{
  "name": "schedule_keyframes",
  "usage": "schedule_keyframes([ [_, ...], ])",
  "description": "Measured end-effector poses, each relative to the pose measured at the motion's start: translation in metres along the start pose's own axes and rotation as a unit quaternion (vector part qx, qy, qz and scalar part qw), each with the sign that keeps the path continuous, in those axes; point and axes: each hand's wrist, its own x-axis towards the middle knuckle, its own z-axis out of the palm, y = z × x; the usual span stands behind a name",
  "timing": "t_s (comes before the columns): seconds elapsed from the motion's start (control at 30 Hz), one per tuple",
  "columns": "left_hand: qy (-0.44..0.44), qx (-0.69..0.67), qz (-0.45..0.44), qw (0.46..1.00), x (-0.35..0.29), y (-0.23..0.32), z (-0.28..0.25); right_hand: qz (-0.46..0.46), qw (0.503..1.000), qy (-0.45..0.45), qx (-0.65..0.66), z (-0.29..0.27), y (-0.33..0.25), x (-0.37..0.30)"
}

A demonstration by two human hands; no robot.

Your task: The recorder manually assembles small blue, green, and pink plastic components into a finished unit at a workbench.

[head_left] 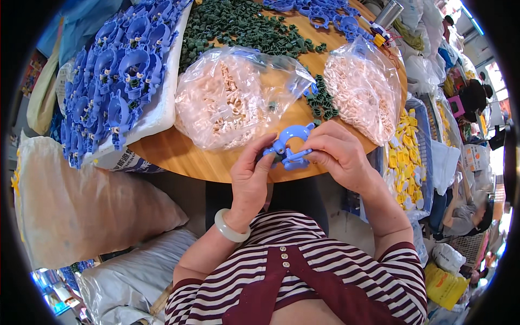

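Over the near edge of the round wooden table, a blue plastic part (296,132) with a ring-shaped body is held between both hands. My left hand (252,168) pinches its left side between thumb and fingers; a dark bit shows by the thumb tip. My right hand (339,153) grips a small blue arm-like piece at the part's right side. Just beyond them lie a clear bag of pale pink small pieces (216,103) and, to the right, a second bag of pale pink pieces (362,89). Between the bags sit dark green small parts (323,100).
On the left, a white tray (157,122) holds rows of blue ring-shaped parts (116,70). A heap of dark green parts (238,27) covers the table's far side. At right stands a crate of yellow and white pieces (405,162). Full sacks (92,200) crowd the left floor.
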Motion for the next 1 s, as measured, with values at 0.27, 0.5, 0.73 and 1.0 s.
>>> schedule_keyframes([
  [0.27, -0.006, 0.006, 0.01, 1.0, -0.001, 0.004, 0.003, -0.014, 0.998, -0.019, -0.05, 0.001, -0.002, 0.004],
  [0.5, -0.009, 0.051, 0.016, 0.999, -0.001, 0.005, 0.002, -0.003, 0.998, -0.03, -0.057, 0.003, -0.005, 0.006],
  [0.73, -0.005, 0.062, 0.017, 0.998, -0.002, 0.005, 0.002, 0.033, 0.997, -0.025, -0.067, 0.004, -0.01, 0.005],
  [1.0, -0.002, 0.086, 0.03, 0.996, -0.003, 0.004, 0.003, 0.127, 0.991, 0.005, -0.051, 0.013, -0.013, -0.001],
])
